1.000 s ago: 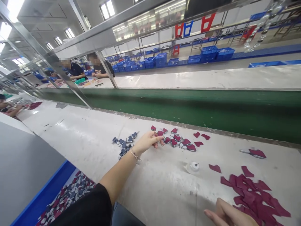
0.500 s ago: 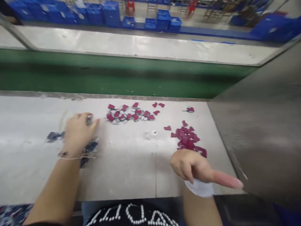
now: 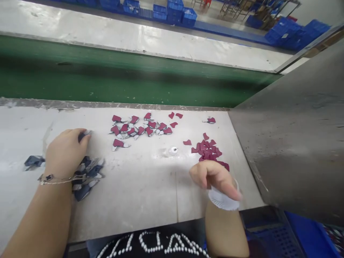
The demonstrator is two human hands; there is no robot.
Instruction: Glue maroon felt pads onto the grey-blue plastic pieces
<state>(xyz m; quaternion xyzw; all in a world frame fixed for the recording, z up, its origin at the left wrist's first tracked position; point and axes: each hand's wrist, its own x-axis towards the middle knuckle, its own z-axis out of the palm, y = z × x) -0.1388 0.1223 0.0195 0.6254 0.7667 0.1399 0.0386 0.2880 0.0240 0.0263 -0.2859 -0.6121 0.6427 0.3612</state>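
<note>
My left hand [image 3: 66, 152] is closed on a small dark grey piece [image 3: 84, 135] pinched between thumb and fingers. Beneath and beside its wrist lies a pile of dark grey and white pieces [image 3: 87, 175], with another dark piece [image 3: 34, 161] to the left. My right hand [image 3: 215, 177], a white band round its wrist, has its fingers curled and thumb extended, just in front of a heap of loose maroon pieces [image 3: 208, 150]; whether its fingertips hold anything is hidden. Assembled maroon-and-grey pieces [image 3: 139, 129] form a cluster at the table's back.
A small white round object [image 3: 173, 150] sits mid-table. One more maroon-topped piece [image 3: 211, 120] lies at the back right. A metal panel [image 3: 295, 136] rises on the right, and a green strip [image 3: 120, 77] runs behind the white table [image 3: 134, 186]. Blue crates [image 3: 285, 32] stand beyond.
The view has shifted right. A maroon-topped piece now lies in front of the cluster, where the left hand was close by. The right thumb points less far outward.
</note>
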